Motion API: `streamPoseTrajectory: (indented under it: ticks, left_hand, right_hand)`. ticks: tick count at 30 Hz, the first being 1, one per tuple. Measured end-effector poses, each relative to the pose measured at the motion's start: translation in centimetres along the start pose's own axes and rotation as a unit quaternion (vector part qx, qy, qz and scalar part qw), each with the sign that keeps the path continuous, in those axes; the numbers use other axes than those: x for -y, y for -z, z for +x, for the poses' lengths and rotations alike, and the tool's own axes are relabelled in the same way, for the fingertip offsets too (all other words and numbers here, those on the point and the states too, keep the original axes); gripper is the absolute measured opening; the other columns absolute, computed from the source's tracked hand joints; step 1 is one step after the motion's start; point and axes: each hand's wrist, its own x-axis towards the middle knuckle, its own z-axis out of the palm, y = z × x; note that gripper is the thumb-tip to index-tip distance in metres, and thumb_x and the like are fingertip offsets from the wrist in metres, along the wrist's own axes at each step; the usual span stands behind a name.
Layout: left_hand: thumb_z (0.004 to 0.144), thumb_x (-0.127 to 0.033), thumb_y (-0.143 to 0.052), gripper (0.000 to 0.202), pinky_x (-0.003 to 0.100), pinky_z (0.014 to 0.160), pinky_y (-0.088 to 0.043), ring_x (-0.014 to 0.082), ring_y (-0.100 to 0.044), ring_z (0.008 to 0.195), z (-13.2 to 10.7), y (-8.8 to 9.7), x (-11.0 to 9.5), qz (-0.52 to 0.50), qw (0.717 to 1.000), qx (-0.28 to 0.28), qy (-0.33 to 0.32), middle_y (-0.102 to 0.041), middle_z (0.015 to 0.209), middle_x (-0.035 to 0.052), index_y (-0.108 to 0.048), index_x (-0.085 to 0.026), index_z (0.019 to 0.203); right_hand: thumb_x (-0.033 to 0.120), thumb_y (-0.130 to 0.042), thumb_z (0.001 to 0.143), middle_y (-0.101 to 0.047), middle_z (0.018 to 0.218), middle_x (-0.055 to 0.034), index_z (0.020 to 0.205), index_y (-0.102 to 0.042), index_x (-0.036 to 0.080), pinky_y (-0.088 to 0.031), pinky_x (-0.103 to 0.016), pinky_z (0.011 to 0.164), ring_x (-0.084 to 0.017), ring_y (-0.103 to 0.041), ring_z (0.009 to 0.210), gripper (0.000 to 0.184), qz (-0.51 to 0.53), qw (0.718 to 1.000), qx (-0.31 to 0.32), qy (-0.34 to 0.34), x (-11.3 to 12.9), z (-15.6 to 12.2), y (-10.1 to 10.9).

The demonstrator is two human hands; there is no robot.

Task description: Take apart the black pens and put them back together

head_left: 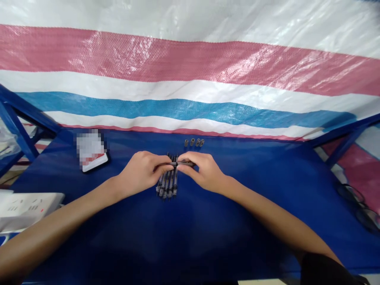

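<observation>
My left hand (144, 171) and my right hand (203, 171) meet over the middle of the blue table (208, 229). Both are closed in a pinch on one dark pen (178, 163), held level between them. Under the hands lies a row of several dark pens (168, 184) side by side, pointing towards me. Several small grey caps (194, 142) lie in a short row just beyond the hands.
A phone (92, 152) lies at the back left of the table. A white power strip (26, 208) sits at the left edge. Blue frame bars (18, 118) stand on both sides. A striped red, white and blue tarp (190, 79) hangs behind.
</observation>
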Motion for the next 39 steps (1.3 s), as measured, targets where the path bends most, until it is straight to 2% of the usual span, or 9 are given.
streamPoseTrajectory:
  ticks: [6, 13, 18, 22, 26, 29, 32, 35, 39]
  left_hand:
    - [0.085, -0.036, -0.05, 0.035, 0.019, 0.046, -0.022, 0.0064, -0.028, 0.05, 0.6, 1.2, -0.5, -0.193, 0.958, 0.154, 0.144, -0.033, 0.053, -0.0053, -0.054, -0.013, 0.059]
    - [0.083, -0.034, -0.051, 0.033, 0.02, 0.048, -0.023, 0.0069, -0.028, 0.052, 0.7, 0.8, 0.1, -0.189, 0.958, 0.16, 0.147, -0.034, 0.054, -0.0046, -0.057, -0.012, 0.06]
    - [0.088, -0.032, -0.05, 0.032, 0.019, 0.048, -0.027, 0.0062, -0.034, 0.048, 0.4, 0.5, 0.1, -0.098, 0.988, 0.096, 0.069, -0.044, 0.05, -0.0049, -0.065, -0.014, 0.067]
    - [0.091, -0.029, -0.048, 0.031, 0.02, 0.048, -0.029, 0.0065, -0.042, 0.044, -0.1, 0.3, 0.0, 0.023, 0.999, 0.0, -0.04, -0.053, 0.051, -0.0037, -0.066, -0.016, 0.07]
    - [0.091, -0.024, -0.048, 0.025, 0.022, 0.047, -0.03, 0.0087, -0.05, 0.047, -0.5, 0.0, 0.1, 0.163, 0.966, -0.112, -0.167, -0.06, 0.056, -0.0017, -0.067, -0.017, 0.075]
    - [0.091, -0.023, -0.047, 0.026, 0.023, 0.048, -0.029, 0.009, -0.048, 0.046, -0.6, -0.1, 0.3, 0.213, 0.948, -0.122, -0.201, -0.057, 0.052, -0.0019, -0.066, -0.017, 0.074]
    - [0.092, -0.026, -0.045, 0.03, 0.022, 0.048, -0.028, 0.0087, -0.046, 0.046, -0.3, -0.1, 0.3, 0.15, 0.979, -0.063, -0.121, -0.055, 0.051, -0.0023, -0.065, -0.016, 0.072]
    - [0.091, -0.03, -0.044, 0.032, 0.02, 0.048, -0.027, 0.0071, -0.039, 0.044, 0.2, 0.3, -0.1, 0.023, 0.999, 0.038, 0.009, -0.047, 0.048, -0.0047, -0.063, -0.015, 0.069]
    - [0.088, -0.032, -0.046, 0.035, 0.019, 0.047, -0.024, 0.0065, -0.029, 0.048, 0.6, 1.1, -0.6, -0.115, 0.98, 0.129, 0.094, -0.033, 0.049, -0.0057, -0.053, -0.014, 0.058]
  right_hand:
    - [0.03, -0.049, 0.095, -0.051, 0.056, 0.0019, 0.083, -0.063, 0.013, -0.03, -0.028, 0.051, -0.012, -0.043, 0.052, 0.025, -0.354, 0.886, -0.086, 0.287, -0.6, -0.3, -0.3]
    - [0.033, -0.041, 0.099, -0.051, 0.053, 0.003, 0.072, -0.059, 0.015, -0.031, -0.027, 0.052, -0.01, -0.038, 0.047, 0.037, -0.321, 0.91, -0.032, 0.259, -0.7, -0.1, -0.2]
    - [0.033, -0.042, 0.098, -0.056, 0.06, 0.0014, 0.077, -0.062, 0.013, -0.033, -0.025, 0.055, -0.009, -0.043, 0.05, 0.035, -0.169, 0.97, 0.016, 0.173, -0.6, -0.1, 0.1]
    - [0.038, -0.045, 0.096, -0.05, 0.056, 0.0032, 0.071, -0.061, 0.014, -0.033, -0.021, 0.053, -0.007, -0.045, 0.051, 0.038, 0.058, 0.995, 0.076, -0.002, -0.2, 0.2, 0.5]
    - [0.048, -0.042, 0.095, -0.028, 0.04, 0.0107, 0.068, -0.055, 0.016, -0.038, -0.022, 0.048, -0.006, -0.029, 0.036, 0.043, 0.368, 0.888, 0.197, -0.193, -0.9, 0.5, 0.3]
    - [0.051, -0.041, 0.094, -0.02, 0.038, 0.0133, 0.069, -0.052, 0.017, -0.043, -0.024, 0.048, -0.006, -0.022, 0.033, 0.044, 0.442, 0.827, 0.258, -0.234, -1.3, 0.5, 0.2]
    - [0.051, -0.04, 0.095, -0.036, 0.045, 0.0084, 0.073, -0.057, 0.015, -0.044, -0.023, 0.052, -0.007, -0.036, 0.039, 0.045, 0.299, 0.922, 0.161, -0.186, -0.9, 0.3, 0.1]
    - [0.047, -0.044, 0.094, -0.057, 0.069, -0.0008, 0.087, -0.061, 0.014, -0.042, -0.024, 0.06, -0.01, -0.052, 0.059, 0.037, 0.018, 0.999, 0.022, -0.016, -0.4, 0.0, -0.1]
    - [0.035, -0.042, 0.098, -0.056, 0.061, -0.0006, 0.081, -0.061, 0.015, -0.033, -0.027, 0.054, -0.012, -0.046, 0.054, 0.032, -0.287, 0.933, -0.027, 0.214, -0.4, -0.4, -0.3]
